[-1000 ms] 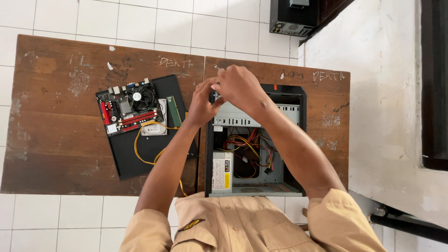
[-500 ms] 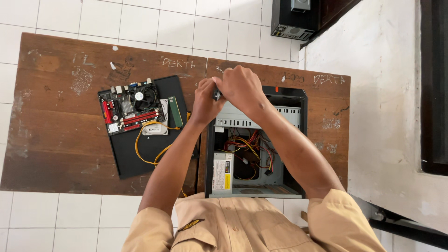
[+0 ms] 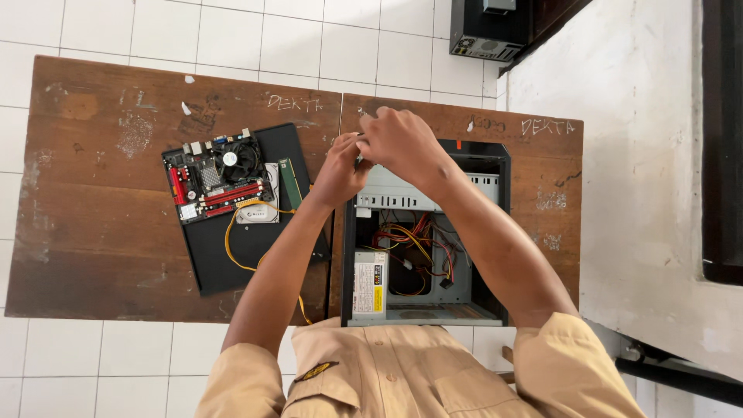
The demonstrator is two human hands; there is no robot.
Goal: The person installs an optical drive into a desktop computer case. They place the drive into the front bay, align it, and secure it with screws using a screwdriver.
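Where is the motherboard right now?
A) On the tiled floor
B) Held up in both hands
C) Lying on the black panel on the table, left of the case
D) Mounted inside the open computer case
C: the motherboard lies flat on the black panel to the left of the open computer case, while the left hand and right hand meet over the case's far end.

**Open case right, board left, on two joined tables**

The computer case [image 3: 426, 240] lies open on the right table [image 3: 542, 193]. At its 9 o'clock, on the left table [image 3: 93, 193], a panel [image 3: 248, 248] bears the motherboard [image 3: 217, 176]. Both hands, left hand [image 3: 340, 166] and right hand [image 3: 402, 143], meet over the case's 12 o'clock edge. Another case [image 3: 489, 29] stands on the floor at 12 o'clock.
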